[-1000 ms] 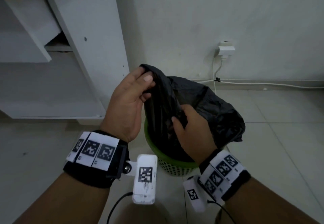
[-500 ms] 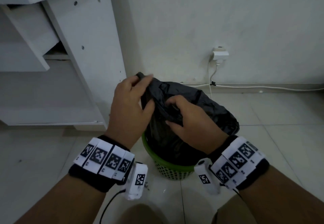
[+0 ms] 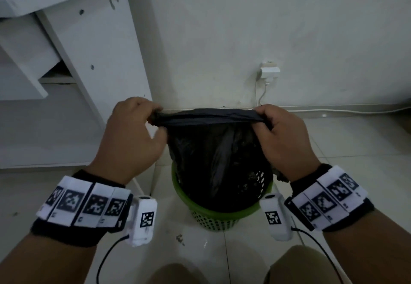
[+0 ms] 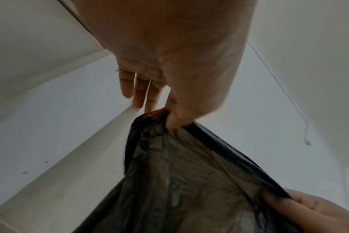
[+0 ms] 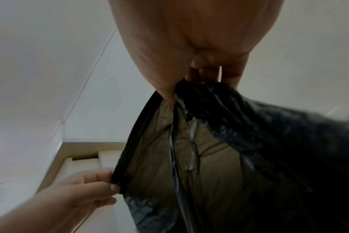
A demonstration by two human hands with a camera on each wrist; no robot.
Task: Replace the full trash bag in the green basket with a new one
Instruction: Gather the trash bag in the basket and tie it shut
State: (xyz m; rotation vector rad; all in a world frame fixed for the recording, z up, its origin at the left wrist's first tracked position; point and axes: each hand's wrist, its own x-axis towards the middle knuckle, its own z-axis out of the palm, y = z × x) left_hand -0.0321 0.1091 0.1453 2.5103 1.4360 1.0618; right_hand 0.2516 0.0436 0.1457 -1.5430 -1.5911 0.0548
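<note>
Since half a second ago the two hands have parted from the middle of the black trash bag [image 3: 219, 150] to its opposite corners, and the bag's mouth is now pulled into a taut band. That band runs level from left to right above the green basket [image 3: 222, 213], while the body of the bag hangs straight down from it, its lower part sitting inside the basket.

At the band's left end the left hand [image 3: 131, 137] pinches the gathered edge between thumb and forefinger; in the left wrist view its other fingers [image 4: 138, 93] point away, free of the plastic. At the right end the right hand [image 3: 284, 137] has its fingers curled round a bunched corner.

Behind the basket runs a white wall [image 3: 222, 28], with a wall socket and plug [image 3: 269, 70] up and to the right of the basket, a white cable [image 3: 333, 111] trailing along the wall's foot. Left of the basket stands a white cabinet [image 3: 93, 50]. Under the basket lies a pale tiled floor [image 3: 344, 150], with small dark specks just in front of the basket.

Both hands cover the bag's corners, the plastic hides the basket's inside, and what the bag holds cannot be made out.
</note>
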